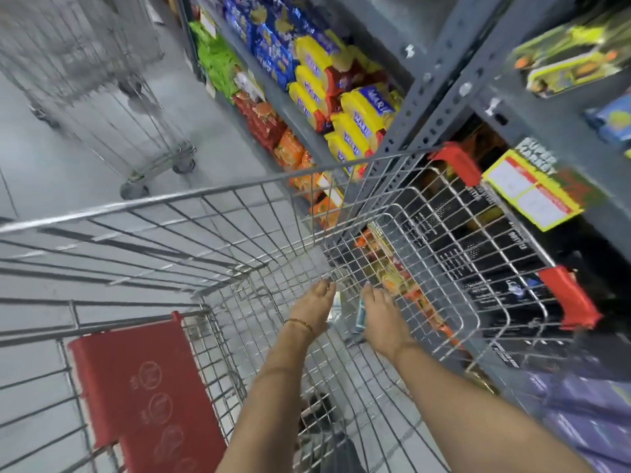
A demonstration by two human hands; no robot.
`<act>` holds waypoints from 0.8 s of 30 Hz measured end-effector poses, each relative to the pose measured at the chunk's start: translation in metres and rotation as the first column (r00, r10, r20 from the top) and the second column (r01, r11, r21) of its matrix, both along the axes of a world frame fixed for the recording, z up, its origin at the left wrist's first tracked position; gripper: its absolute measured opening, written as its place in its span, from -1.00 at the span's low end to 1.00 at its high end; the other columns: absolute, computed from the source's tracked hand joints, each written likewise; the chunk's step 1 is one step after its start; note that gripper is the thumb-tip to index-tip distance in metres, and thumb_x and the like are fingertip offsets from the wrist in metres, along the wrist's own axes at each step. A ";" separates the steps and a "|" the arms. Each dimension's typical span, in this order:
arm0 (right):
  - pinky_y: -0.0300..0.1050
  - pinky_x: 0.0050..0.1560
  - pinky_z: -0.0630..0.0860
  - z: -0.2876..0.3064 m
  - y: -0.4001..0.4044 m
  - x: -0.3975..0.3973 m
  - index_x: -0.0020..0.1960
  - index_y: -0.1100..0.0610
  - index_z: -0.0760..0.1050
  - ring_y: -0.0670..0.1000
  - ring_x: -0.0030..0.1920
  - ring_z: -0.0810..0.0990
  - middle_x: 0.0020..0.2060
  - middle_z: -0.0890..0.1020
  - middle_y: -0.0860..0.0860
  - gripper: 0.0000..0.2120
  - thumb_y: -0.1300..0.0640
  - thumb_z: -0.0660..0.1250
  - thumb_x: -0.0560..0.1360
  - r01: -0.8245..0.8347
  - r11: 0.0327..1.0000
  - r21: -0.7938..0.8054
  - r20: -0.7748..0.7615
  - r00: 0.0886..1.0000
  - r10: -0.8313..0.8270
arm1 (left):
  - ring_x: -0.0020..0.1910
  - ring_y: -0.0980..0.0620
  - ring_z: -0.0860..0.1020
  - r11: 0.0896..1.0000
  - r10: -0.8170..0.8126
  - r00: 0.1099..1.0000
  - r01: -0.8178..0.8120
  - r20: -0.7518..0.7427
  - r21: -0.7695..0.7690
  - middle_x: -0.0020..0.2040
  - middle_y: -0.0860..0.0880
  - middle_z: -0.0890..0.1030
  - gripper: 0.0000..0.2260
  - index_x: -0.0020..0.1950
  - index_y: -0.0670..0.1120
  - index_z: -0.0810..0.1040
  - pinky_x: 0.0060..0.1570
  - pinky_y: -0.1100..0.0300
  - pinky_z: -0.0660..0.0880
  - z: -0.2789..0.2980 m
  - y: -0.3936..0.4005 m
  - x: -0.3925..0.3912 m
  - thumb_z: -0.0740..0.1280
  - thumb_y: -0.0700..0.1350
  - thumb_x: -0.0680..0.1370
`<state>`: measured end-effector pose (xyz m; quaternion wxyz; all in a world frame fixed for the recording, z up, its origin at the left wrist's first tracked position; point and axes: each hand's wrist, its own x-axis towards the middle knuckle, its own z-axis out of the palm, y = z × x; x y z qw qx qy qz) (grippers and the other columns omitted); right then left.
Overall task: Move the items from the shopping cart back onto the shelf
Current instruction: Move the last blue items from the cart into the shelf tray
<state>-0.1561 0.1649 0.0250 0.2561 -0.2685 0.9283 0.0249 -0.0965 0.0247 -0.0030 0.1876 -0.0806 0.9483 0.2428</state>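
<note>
Deep in the silver wire shopping cart (239,233): left hand (312,310) and right hand (380,319) pressing a small blurry packet (336,310) between them.

Wire shopping cart (239,199) on grey floor (51,158); blurred packets (341,310) on cart bottom. Grey metal shelf (440,83) stacked with biscuit packs (355,114).

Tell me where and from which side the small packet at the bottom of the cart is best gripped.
Grip the packet by its two long sides, coming straight down from above. It lies low on the cart floor with wire walls all round, so only the top is open. The left hand and right hand already flank it. It is blurred, so its exact shape is unclear.
</note>
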 end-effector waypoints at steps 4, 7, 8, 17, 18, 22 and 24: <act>0.10 0.54 0.07 0.069 -0.002 -0.013 0.50 0.19 0.09 0.15 0.43 0.24 0.39 0.33 0.12 -0.14 0.13 0.50 0.36 -0.121 0.989 0.080 -0.002 0.993 0.121 | 0.43 -0.12 0.23 0.996 -0.077 0.997 0.077 0.004 -0.037 0.47 -0.14 0.22 -0.22 0.50 -0.17 0.08 0.37 0.08 0.30 0.065 -0.006 -0.010 0.46 -0.17 0.42; 0.06 0.49 0.19 0.135 0.017 -0.023 0.45 0.18 0.19 0.16 0.37 0.29 0.32 0.38 0.13 -0.28 0.19 0.45 0.39 -0.126 0.992 -0.003 -0.066 0.990 0.126 | 0.42 -0.14 0.24 0.988 -0.143 0.989 0.141 -0.025 -0.066 0.46 -0.15 0.23 -0.19 0.50 -0.15 0.08 0.38 0.06 0.28 0.134 0.000 -0.029 0.49 -0.13 0.40; 0.03 0.44 0.26 0.158 0.025 -0.026 0.45 0.18 0.19 0.15 0.35 0.30 0.31 0.39 0.12 -0.30 0.21 0.43 0.40 -0.109 0.993 -0.044 -0.090 0.990 0.104 | 0.43 -0.14 0.24 0.985 -0.156 0.987 0.153 -0.038 -0.074 0.48 -0.14 0.21 -0.18 0.51 -0.13 0.06 0.38 0.04 0.28 0.158 0.004 -0.036 0.48 -0.11 0.40; 0.03 0.37 0.37 0.329 0.149 -0.045 0.50 0.17 0.15 0.17 0.38 0.31 0.38 0.35 0.16 -0.25 0.14 0.41 0.40 0.131 0.967 -0.220 -0.262 0.947 -0.188 | 0.48 -0.08 0.17 0.864 -0.500 0.827 0.454 -0.257 -0.219 0.52 -0.15 0.16 -0.27 0.51 -0.17 0.11 0.44 0.19 0.07 0.345 0.110 -0.095 0.42 -0.05 0.47; 0.01 0.37 0.38 0.344 0.174 -0.043 0.50 0.16 0.17 0.16 0.38 0.32 0.37 0.36 0.16 -0.25 0.12 0.43 0.40 0.164 0.957 -0.238 -0.275 0.934 -0.228 | 0.47 -0.08 0.20 0.846 -0.532 0.800 0.486 -0.279 -0.220 0.50 -0.16 0.20 -0.32 0.50 -0.19 0.14 0.43 0.18 0.09 0.362 0.135 -0.101 0.40 -0.05 0.49; -0.01 0.22 0.46 0.385 0.266 -0.026 0.36 0.11 0.36 0.18 0.23 0.47 0.21 0.52 0.18 -0.34 0.01 0.49 0.32 0.274 0.899 -0.342 -0.272 0.887 -0.373 | 0.34 -0.12 0.38 0.740 -0.667 0.663 0.644 -0.339 -0.194 0.34 -0.23 0.44 -0.40 0.40 -0.19 0.35 0.27 0.17 0.22 0.408 0.233 -0.110 0.46 -0.07 0.42; -0.03 0.15 0.48 0.401 0.317 -0.013 0.26 0.15 0.44 0.21 0.16 0.52 0.15 0.57 0.21 -0.40 0.07 0.52 0.27 0.338 0.875 -0.346 -0.269 0.858 -0.438 | 0.38 -0.12 0.34 0.697 -0.711 0.615 0.682 -0.342 -0.221 0.39 -0.21 0.38 -0.29 0.44 -0.14 0.28 0.31 0.18 0.23 0.420 0.285 -0.112 0.50 -0.05 0.37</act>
